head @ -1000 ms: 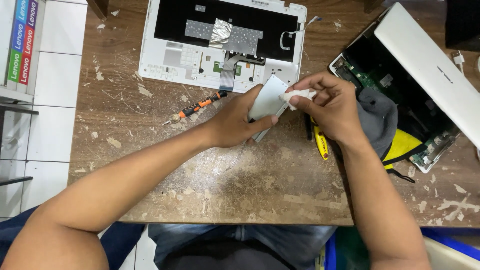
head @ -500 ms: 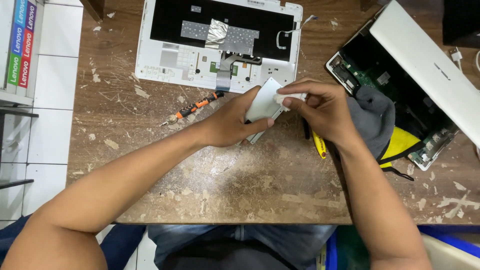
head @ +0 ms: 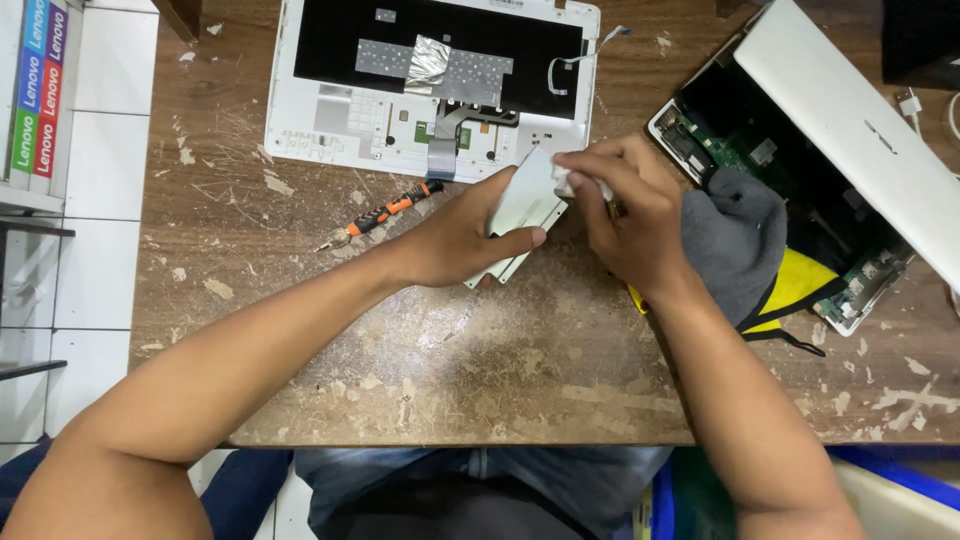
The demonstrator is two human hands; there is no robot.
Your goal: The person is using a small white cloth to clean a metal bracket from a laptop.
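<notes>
Between the two hands, at the middle of the worn wooden table [head: 420, 380], lies a flat pale metal plate [head: 522, 205], tilted so one long edge rests on the table top. The left hand [head: 462, 235] holds it from its near side, thumb laid along the lower edge and fingers curled behind, so the grip is closed on the plate. The right hand [head: 630, 215] is bunched narrowly over the plate's far upper corner, its fingertips pinching a small white wad [head: 572, 183] that presses against the plate. Just beyond the left hand's knuckles lies an orange-and-black screwdriver [head: 380, 215], apart from the hand, tip pointing away toward the table's left edge. Directly past both hands sits a white laptop palm-rest shell [head: 340, 110], turned underside up, with a black keyboard back, a patch of silver foil and a grey ribbon cable running down toward the plate. Beside the right wrist, on its outer side, a grey cloth with yellow trim [head: 735, 240] is heaped against an opened laptop base [head: 800, 170] showing a green circuit board, with a white lid panel [head: 850, 120] lying across it. Something yellow peeks from under the right wrist, too hidden to name.
</notes>
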